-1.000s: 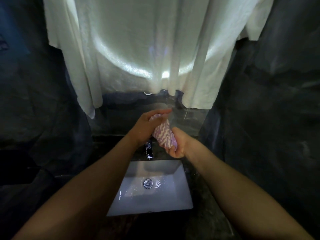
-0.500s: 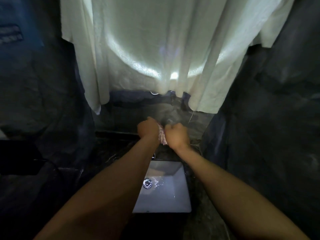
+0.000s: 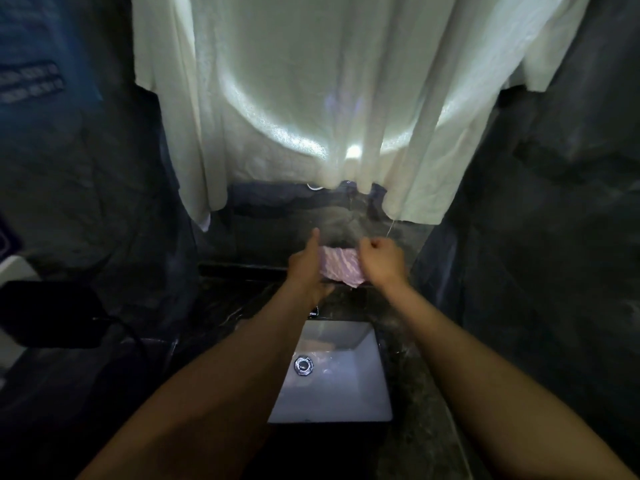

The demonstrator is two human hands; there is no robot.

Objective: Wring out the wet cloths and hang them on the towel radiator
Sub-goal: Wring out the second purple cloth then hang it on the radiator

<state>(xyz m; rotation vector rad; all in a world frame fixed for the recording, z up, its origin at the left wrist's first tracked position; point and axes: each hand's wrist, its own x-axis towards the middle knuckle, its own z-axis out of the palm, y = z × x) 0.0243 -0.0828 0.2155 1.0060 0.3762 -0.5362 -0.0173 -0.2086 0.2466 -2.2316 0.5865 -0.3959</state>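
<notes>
One broad sweep of white towel [image 3: 311, 98] hung at the back, above the white sink [image 3: 346, 400]. Beyond the basin, the left hand [image 3: 306, 271] and right hand [image 3: 381, 261] held the pink striped cloth [image 3: 341, 265] bunched between them. The wringing step looked to be in hand. Next it would need shaking open and carrying to the radiator, which was not in view. The right fingers [image 3: 372, 244] were curled tight round one end; the left hand gripped the other, thumb [image 3: 314, 239] raised.

The striped cloth [image 3: 341, 266] ends hide in the grip of left hand [image 3: 306, 271] and right hand [image 3: 381, 261] — both blurred.
</notes>
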